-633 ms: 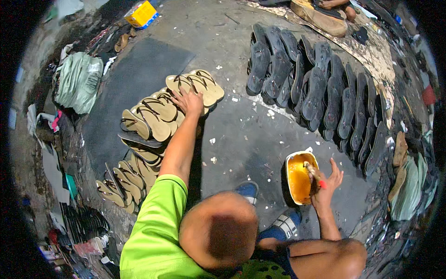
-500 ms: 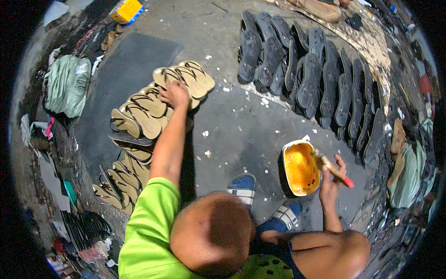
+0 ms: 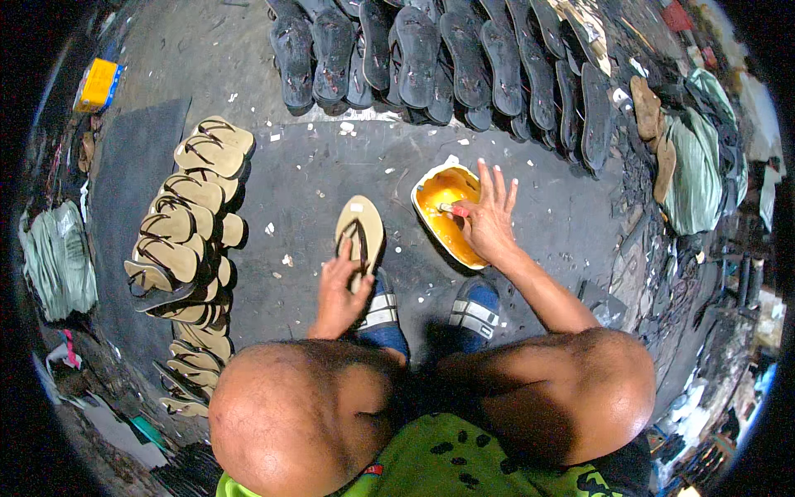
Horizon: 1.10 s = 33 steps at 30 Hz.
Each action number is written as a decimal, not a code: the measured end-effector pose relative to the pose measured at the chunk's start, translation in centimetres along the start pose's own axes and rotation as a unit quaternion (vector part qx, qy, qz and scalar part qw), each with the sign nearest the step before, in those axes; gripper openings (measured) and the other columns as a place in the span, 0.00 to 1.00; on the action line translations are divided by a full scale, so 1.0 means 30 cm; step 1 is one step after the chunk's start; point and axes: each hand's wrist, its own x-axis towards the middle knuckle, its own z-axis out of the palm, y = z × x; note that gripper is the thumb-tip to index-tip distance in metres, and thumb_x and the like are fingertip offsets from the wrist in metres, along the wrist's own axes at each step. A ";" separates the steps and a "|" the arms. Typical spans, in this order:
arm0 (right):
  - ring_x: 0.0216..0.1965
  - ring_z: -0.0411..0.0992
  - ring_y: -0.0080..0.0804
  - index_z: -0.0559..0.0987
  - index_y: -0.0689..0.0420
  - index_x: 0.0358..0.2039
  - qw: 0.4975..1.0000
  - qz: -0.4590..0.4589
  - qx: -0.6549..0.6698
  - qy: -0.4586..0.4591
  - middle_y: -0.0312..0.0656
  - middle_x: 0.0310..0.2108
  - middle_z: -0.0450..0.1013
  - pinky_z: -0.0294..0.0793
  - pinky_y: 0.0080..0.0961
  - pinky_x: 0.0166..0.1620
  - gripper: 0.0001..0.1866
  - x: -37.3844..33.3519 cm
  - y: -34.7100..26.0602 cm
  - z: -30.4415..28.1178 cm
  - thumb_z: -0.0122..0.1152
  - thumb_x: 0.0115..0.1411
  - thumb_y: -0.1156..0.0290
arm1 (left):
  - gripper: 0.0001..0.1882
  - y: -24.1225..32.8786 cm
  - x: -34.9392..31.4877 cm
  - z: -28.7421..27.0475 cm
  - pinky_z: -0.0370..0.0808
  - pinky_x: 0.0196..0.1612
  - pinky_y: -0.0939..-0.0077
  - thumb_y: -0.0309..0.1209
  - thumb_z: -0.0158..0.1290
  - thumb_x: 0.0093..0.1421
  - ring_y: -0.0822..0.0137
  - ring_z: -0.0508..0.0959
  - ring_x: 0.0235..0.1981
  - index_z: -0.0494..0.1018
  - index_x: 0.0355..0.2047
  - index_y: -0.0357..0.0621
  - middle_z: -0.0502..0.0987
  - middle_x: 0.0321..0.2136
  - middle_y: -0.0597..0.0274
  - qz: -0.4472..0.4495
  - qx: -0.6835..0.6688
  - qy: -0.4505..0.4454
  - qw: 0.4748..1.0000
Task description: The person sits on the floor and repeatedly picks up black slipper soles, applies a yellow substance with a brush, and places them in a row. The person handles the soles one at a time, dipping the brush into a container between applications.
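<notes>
My left hand grips a tan flip-flop with a dark thong strap, just left of my feet. Its fingers lie over the strap and the heel end, and the toe points away from me. A small pale patch sits near the toe. My right hand is over a white-rimmed tub of orange-yellow paste. Between its thumb and fingertips it pinches a brush, whose red part shows; the other fingers are spread. Most of the brush is hidden by the hand or in the paste.
Stacked tan flip-flops form a row on the left, beside a dark mat. Black soles lie in overlapping rows at the far side. My feet in blue slippers flank the near floor. A green sack lies at right.
My left hand has come from the tan stack to near my feet and now holds one flip-flop. My right hand has moved the brush over the tub. The view has shifted.
</notes>
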 end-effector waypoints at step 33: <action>0.36 0.75 0.26 0.81 0.59 0.41 0.805 0.052 0.531 0.259 0.41 0.35 0.79 0.72 0.27 0.39 0.13 0.166 0.032 -0.646 0.64 0.60 0.64 | 0.26 0.658 0.472 -0.139 0.72 0.55 0.72 0.42 0.35 0.72 0.67 0.73 0.54 0.54 0.66 0.44 0.70 0.56 0.58 -0.008 -0.600 -0.160 0.784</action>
